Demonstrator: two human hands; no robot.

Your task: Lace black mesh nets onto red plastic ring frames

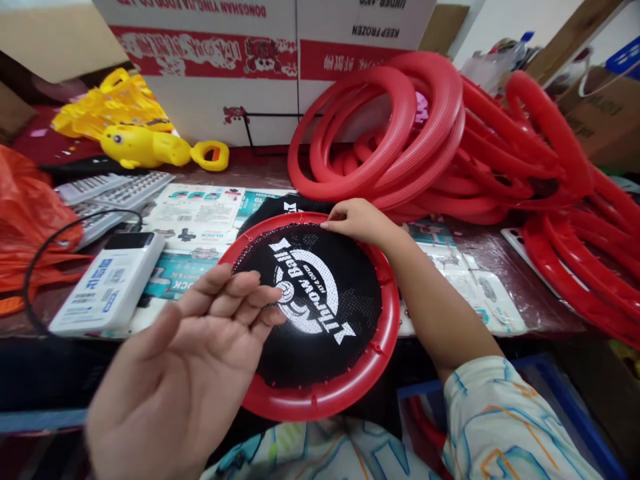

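A round red plastic hoop [350,393] with a black mesh net [320,287] across it leans at the table's near edge, close to my body. White "Throw Ball" lettering is printed on the net. My right hand [357,220] is closed at the hoop's far rim, thumb and fingers pinching where net and rim meet. My left hand [195,360] is raised in front of the hoop's left side, palm up and fingers stretched out, holding nothing. It hides part of the hoop. More black net [273,208] lies just behind the far rim.
Red rings [400,133] are heaped at the back and right. A white carton [210,107] stands behind. On the left lie a yellow plastic toy [150,147], an orange bag [30,213] and a white power bank [107,287] with a black cable. Printed sheets [190,207] cover the tabletop.
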